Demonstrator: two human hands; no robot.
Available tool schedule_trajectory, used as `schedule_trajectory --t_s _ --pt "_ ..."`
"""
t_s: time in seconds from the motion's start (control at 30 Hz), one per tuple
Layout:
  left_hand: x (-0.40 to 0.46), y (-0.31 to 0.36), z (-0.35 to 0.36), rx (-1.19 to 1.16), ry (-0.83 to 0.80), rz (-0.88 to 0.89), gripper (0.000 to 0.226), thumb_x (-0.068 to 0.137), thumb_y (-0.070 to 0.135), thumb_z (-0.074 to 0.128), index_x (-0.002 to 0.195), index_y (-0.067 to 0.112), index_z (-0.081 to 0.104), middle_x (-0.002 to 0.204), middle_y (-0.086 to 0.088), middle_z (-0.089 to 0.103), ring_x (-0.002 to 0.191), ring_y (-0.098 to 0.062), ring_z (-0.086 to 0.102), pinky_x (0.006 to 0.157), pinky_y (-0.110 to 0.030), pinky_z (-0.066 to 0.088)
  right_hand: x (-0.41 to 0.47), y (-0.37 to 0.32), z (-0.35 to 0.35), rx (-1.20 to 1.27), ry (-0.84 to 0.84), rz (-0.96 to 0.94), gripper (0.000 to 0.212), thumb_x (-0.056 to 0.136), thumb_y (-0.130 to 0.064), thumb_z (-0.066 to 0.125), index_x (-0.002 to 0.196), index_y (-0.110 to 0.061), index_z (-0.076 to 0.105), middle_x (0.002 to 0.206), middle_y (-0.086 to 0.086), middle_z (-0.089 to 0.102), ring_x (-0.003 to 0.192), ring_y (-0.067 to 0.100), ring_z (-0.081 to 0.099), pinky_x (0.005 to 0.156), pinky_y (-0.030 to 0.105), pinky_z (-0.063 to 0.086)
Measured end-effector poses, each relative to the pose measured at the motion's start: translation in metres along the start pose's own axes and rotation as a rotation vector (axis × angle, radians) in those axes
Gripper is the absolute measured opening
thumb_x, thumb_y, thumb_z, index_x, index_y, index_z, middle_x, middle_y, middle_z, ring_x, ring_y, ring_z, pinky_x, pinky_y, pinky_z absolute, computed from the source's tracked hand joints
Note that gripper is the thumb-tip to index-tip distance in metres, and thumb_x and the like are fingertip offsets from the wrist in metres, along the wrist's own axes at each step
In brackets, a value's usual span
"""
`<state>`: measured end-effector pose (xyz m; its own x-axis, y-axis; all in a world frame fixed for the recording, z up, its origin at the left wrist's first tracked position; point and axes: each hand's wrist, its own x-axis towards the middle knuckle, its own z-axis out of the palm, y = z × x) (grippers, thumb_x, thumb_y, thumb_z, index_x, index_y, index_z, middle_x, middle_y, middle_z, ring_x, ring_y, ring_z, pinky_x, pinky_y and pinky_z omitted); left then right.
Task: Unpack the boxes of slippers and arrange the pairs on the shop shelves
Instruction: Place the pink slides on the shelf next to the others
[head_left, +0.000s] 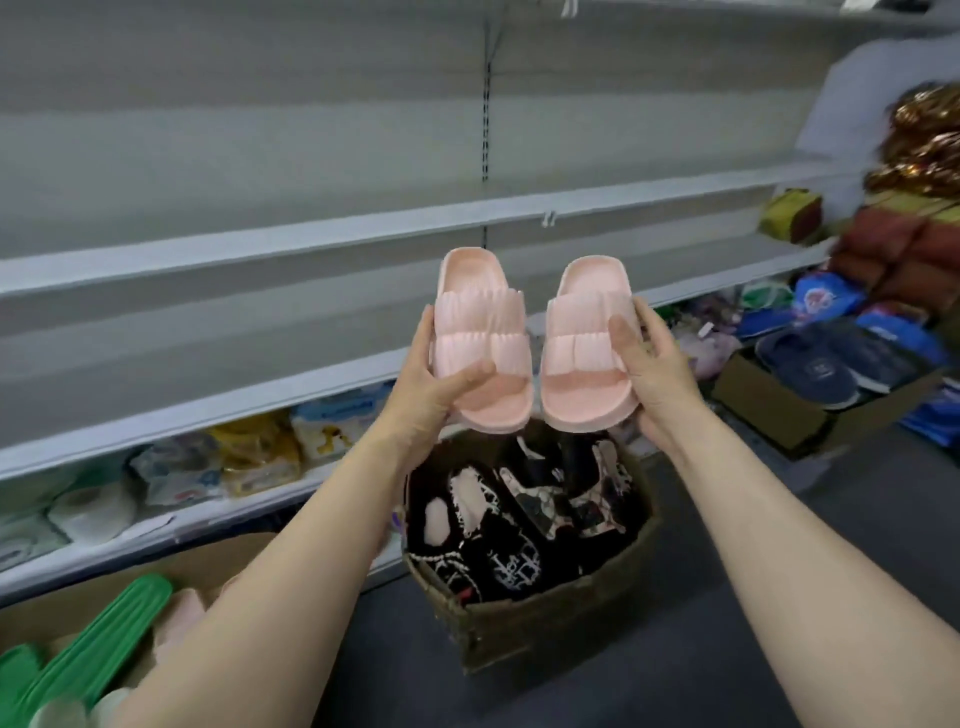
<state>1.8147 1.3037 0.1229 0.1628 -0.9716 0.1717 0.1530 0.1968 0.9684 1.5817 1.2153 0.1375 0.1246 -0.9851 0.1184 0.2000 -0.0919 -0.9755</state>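
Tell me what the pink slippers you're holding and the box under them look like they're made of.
Pink slippers: likely soft moulded foam or rubber, matte; thick one-piece soles, ruched straps in the same material. Cardboard box: brown corrugated-looking card, dull and worn, its walls sagging. Neither is certain from the look alone.

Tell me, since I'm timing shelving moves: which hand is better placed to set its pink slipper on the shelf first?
Probably left: the left hand holds its pink slipper nearer the bare shelf.

Behind the left hand's fingers (427, 332) the outer edge of the left pink slipper (480, 338) is hidden. Far right of the fingers, a blurred person (883, 104) and gold bundle (924, 140) are cut off.
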Motion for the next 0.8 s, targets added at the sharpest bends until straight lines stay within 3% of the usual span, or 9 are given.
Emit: schedule_trajectory --t_s 0.13,0.27,0.33,0.5,0.67,0.8 --pt "0.060 0.035 0.042 0.028 -0.086 0.127 0.086 0.075 0.010 0.080 0.146 0.036 0.040 0.138 -0.004 0.059 0.124 -0.030 0.059 0.100 -0.056 0.050 0.047 -0.043 -0.024 0.112 -0.058 -0.084 0.065 0.073 -0.025 0.080 0.133 -0.030 0.056 0.125 0.000 0.069 0.109 0.018 0.069 0.088 0.038 0.059" --pt "0.133 0.063 0.076 0.016 -0.136 0.220 0.087 0.075 0.008 0.080 0.146 0.037 0.038 0.139 -0.004 0.059 0.125 -0.029 0.059 0.104 -0.054 0.048 0.109 -0.083 -0.044 0.144 -0.100 -0.201 0.068 0.072 -0.014 0.079 0.134 -0.028 0.055 0.130 0.004 0.067 0.116 0.023 0.066 0.090 0.038 0.058" --pt "0.168 0.079 0.093 0.005 -0.140 0.254 0.093 0.076 0.009 0.080 0.151 0.037 0.032 0.139 -0.002 0.059 0.124 -0.027 0.061 0.105 -0.052 0.047 0.143 -0.106 -0.054 0.165 -0.124 -0.233 0.074 0.070 -0.013 0.080 0.138 -0.027 0.052 0.132 0.004 0.066 0.118 0.023 0.065 0.088 0.036 0.058" --pt "0.246 0.110 0.130 0.047 -0.148 0.339 0.093 0.074 0.023 0.085 0.151 0.032 0.034 0.139 -0.004 0.060 0.124 -0.028 0.060 0.104 -0.055 0.047 0.212 -0.163 -0.073 0.198 -0.107 -0.294 0.064 0.069 -0.015 0.081 0.124 -0.040 0.059 0.125 -0.002 0.069 0.112 0.022 0.069 0.089 0.039 0.059" --pt "0.323 0.155 0.165 0.038 -0.067 0.343 0.103 0.063 0.033 0.089 0.150 0.026 0.033 0.131 -0.007 0.065 0.114 -0.026 0.067 0.097 -0.046 0.053 0.287 -0.209 -0.088 0.221 -0.119 -0.379 0.081 0.070 -0.017 0.081 0.144 -0.025 0.049 0.126 0.002 0.069 0.111 0.023 0.069 0.092 0.042 0.058" --pt "0.384 0.178 0.183 0.097 0.083 0.372 0.101 0.061 0.035 0.092 0.144 0.016 0.037 0.126 -0.010 0.066 0.107 -0.024 0.070 0.095 -0.045 0.056 0.346 -0.230 -0.099 0.235 -0.203 -0.432 0.080 0.071 -0.022 0.086 0.143 -0.023 0.051 0.127 0.000 0.070 0.114 0.023 0.068 0.094 0.043 0.056"
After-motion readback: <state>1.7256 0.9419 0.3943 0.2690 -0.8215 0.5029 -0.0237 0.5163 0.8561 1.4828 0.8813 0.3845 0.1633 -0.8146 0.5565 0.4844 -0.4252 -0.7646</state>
